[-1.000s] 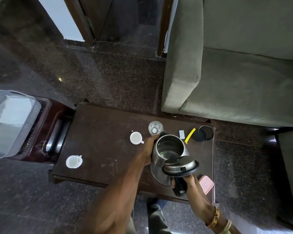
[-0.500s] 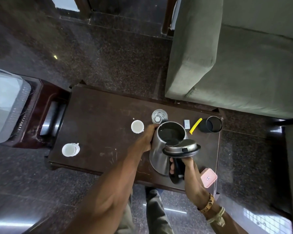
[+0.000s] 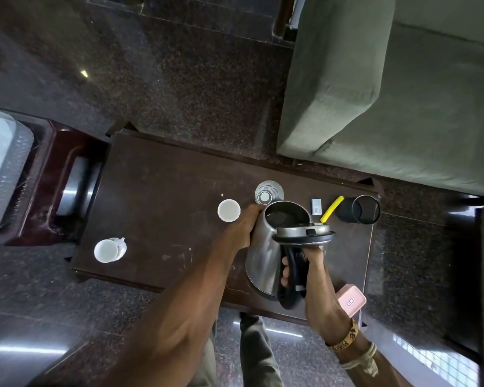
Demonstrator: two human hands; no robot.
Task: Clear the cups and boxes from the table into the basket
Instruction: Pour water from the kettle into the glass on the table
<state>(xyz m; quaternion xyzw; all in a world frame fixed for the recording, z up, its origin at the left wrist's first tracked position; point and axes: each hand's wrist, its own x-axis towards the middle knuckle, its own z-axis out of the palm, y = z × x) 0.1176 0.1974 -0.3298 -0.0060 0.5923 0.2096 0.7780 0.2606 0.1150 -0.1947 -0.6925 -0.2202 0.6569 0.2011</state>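
- White cups remain on the dark table (image 3: 157,174): one cup (image 3: 229,210) just beside the left hand (image 3: 242,229), another cup (image 3: 109,250) lying tilted near the left edge; a pink box (image 3: 351,300) sits at the near right corner
- Basket (image 3: 3,169) stands well apart, off the table's left end
- Clearing looks barely begun; a steel kettle (image 3: 268,255), lid open, occupies both hands
- Right hand (image 3: 305,269) has fingers curled tight round the black handle; left-hand fingers press flat against the kettle's side
- Next move calls for freeing a hand, then carrying a cup left to the basket
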